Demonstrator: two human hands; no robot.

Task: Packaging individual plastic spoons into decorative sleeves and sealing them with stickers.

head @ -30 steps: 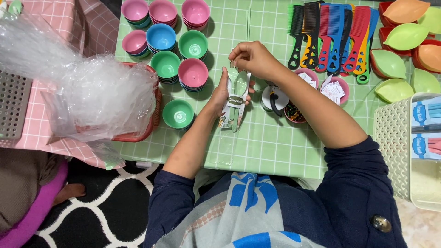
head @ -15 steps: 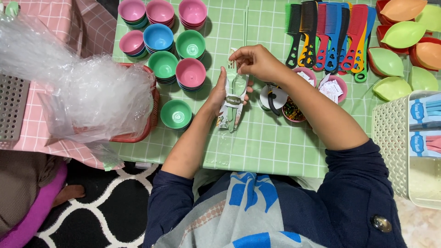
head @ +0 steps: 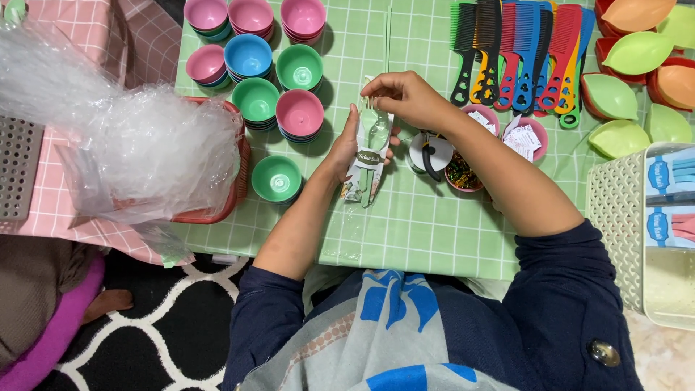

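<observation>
My left hand cups the side of a clear plastic packet that holds pale green cutlery and a small label card. It lies upright on the green checked tablecloth. My right hand pinches the packet's top edge between thumb and fingers. Just right of the packet sit a roll of tape in a dispenser and a small pink bowl of beads.
Stacks of small pink, blue and green bowls stand to the upper left, one green bowl alone. Coloured combs lie upper right, leaf-shaped dishes beyond. A red basket of crumpled clear bags sits left. A white crate stands right.
My right hand has shifted slightly along the packet's top. The left hand stays against the packet's side.
</observation>
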